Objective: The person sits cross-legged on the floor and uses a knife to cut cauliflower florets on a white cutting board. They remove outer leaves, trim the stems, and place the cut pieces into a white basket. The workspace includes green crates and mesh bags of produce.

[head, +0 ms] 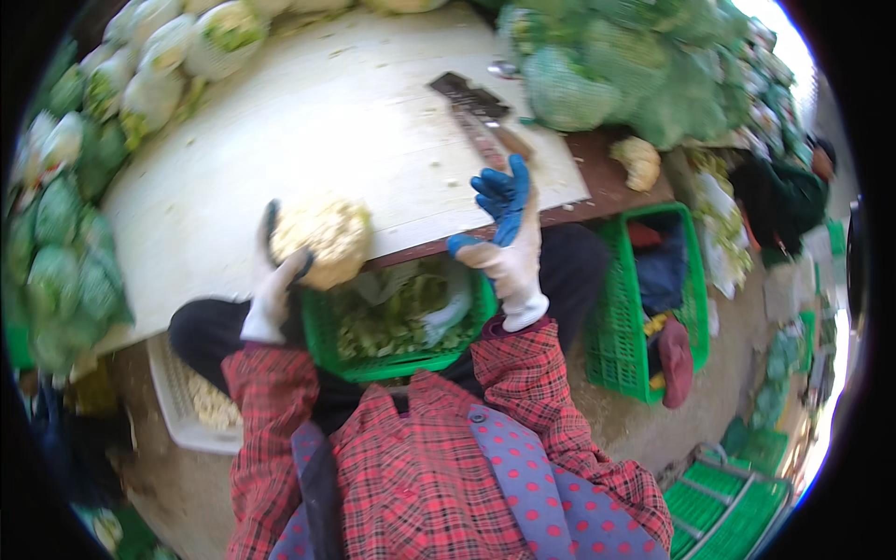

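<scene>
My left hand (280, 280), in a white glove with a dark-coated palm, grips a pale cauliflower head (323, 239) at the front edge of a white board (308, 140). Over the board's right front edge, my right hand (507, 231) is spread with nothing in it; its glove has blue-coated fingers. Just beyond those fingertips lies a knife (509, 140) with a wooden handle, alongside a long dark strip-like item (476, 115) that I cannot make out. Between my knees, a green plastic crate (399, 367) holds leaf trimmings and some clear plastic film.
Net-wrapped cauliflowers (224, 42) line the far left, and netted green heads (570, 87) are piled at the far right. A loose cauliflower piece (637, 164) sits on the brown table edge. A green crate (616, 350) with cloth stands right; a white crate (164, 392) holds florets.
</scene>
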Tool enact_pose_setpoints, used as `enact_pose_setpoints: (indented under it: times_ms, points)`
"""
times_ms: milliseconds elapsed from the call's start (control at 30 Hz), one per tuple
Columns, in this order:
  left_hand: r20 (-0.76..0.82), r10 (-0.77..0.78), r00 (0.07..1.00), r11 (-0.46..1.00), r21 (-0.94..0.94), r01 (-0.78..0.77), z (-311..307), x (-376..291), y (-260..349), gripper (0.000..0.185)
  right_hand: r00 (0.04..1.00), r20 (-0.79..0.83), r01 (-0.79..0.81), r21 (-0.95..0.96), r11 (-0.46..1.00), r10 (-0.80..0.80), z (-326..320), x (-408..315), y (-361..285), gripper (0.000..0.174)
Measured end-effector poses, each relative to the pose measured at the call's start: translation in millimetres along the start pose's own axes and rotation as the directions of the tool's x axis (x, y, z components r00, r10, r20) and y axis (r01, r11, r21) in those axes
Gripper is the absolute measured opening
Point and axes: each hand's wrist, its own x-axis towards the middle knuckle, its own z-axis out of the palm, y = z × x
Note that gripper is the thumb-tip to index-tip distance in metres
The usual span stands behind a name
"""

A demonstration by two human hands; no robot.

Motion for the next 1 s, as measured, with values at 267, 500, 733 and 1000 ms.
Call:
enact_pose_setpoints:
  times_ms: [267,500,733,1000]
  points:
    - [0.093,0.026,0.995,0.992,-0.127,-0.014,5,-3,-16,0.09,0.81,-0.473,-0.026,-0.619,0.785,-0.346,-203,-2,-92,0.123]
    - [0.212,0.177,0.961,0.231,0.94,-0.25,77,42,66,0.089,0.921,-0.384,-0.118,-0.413,0.903,-0.055,-199,-27,-107,0.124]
    - [0.795,0.138,0.591,0.714,0.334,-0.616,287,34,63,0.096,0.997,0.004,0.076,-0.007,0.997,-0.076,-148,-37,-91,0.144]
    - [0.798,-0.03,0.601,0.804,0.376,-0.46,308,25,52,0.097,0.997,-0.079,-0.016,0.13,0.991,0.026,-156,-52,-74,0.141]
